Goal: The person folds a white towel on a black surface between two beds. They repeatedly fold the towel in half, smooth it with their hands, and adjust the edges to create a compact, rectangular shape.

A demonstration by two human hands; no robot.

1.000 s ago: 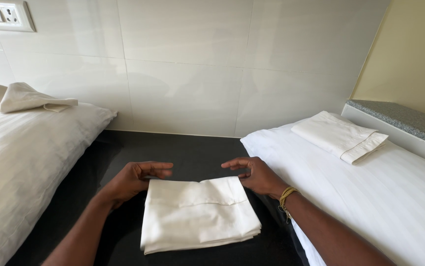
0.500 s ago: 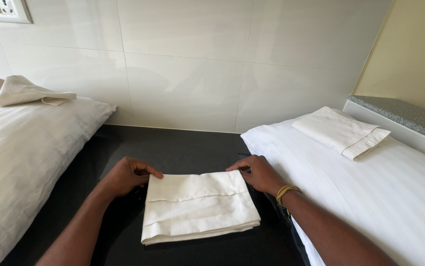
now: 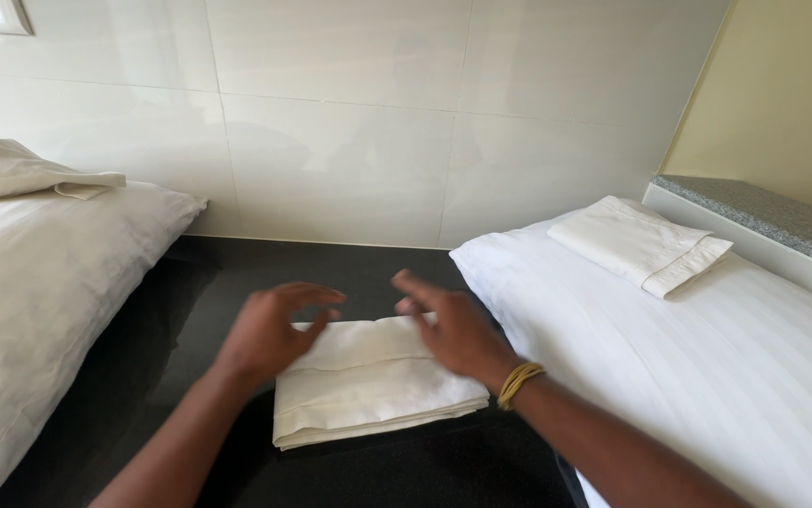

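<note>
Two open hands, left hand (image 3: 270, 331) and right hand (image 3: 451, 325), are hovering over a folded white cloth (image 3: 368, 386) lying on the black glossy floor strip (image 3: 199, 282) between two white-sheeted beds, gripping nothing.

Folded white cloth (image 3: 368, 386) on black surface (image 3: 190, 310)

Left hand (image 3: 270, 331) and right hand (image 3: 453, 325), fingers spread, over a folded white cloth (image 3: 368, 390) on a black surface (image 3: 190, 310).
</note>
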